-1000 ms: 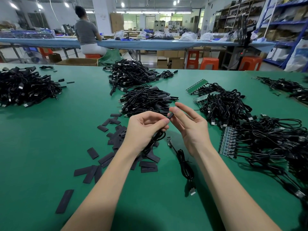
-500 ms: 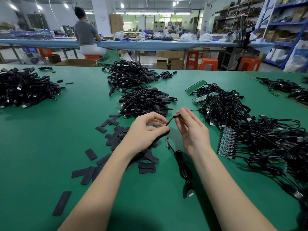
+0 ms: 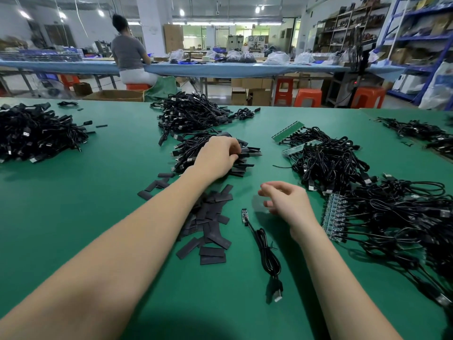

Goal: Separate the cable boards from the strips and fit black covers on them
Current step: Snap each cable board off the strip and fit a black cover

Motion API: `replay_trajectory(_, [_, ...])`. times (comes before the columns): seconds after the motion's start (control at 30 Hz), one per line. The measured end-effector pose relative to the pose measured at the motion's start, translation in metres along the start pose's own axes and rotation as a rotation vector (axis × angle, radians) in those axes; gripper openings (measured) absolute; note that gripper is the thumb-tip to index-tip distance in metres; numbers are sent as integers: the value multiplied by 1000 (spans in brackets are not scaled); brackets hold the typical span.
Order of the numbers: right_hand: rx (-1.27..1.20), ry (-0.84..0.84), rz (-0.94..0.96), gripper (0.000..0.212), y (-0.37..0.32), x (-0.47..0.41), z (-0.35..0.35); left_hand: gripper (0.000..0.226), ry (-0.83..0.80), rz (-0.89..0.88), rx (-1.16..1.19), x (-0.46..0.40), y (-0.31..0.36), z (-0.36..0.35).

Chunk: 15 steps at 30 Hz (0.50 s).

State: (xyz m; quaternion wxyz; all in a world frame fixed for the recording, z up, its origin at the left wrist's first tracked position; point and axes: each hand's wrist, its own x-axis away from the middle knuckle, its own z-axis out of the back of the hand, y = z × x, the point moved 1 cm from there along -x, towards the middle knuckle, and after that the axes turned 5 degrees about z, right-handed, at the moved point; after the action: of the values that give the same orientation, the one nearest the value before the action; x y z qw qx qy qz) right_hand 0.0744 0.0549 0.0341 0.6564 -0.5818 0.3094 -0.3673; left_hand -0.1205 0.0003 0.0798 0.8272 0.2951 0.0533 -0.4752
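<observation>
My left hand (image 3: 217, 157) reaches forward onto a heap of covered cables (image 3: 186, 153), and its curled fingers hold one covered cable end at the heap's top. My right hand (image 3: 286, 200) hovers over the green table (image 3: 73, 217), fingers loosely curled, holding nothing. Just left of it lies a single cable (image 3: 267, 253) with a bare small board (image 3: 244, 215) at its end and a USB plug near me. Loose black covers (image 3: 210, 217) are scattered under my left forearm. A strip of boards (image 3: 334, 217) with cables attached lies to the right.
More cable heaps sit at the far middle (image 3: 191, 114), the far left (image 3: 36, 136) and the far right (image 3: 416, 133). Green strips (image 3: 286, 131) poke out of a tangle of cables (image 3: 326, 158). A person (image 3: 128, 52) sits at a blue bench behind.
Both hands were together at the middle, fitting a cover on a cable end. My left hand has carried that cable forward to the heap; my right hand has let go and dropped back.
</observation>
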Motion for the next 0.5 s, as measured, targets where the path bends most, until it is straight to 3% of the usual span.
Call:
replay_trajectory(0.13, [399, -62, 88, 12, 4, -3, 3, 18, 1, -21, -196, -6, -22, -27])
replay_trajectory(0.23, [596, -134, 99, 17, 4, -4, 4, 19, 56, -66, -184, -5, -36, -35])
replay_trajectory(0.5, [803, -252, 86, 33, -11, 1, -5, 21, 116, -184, -206, -1, -41, -36])
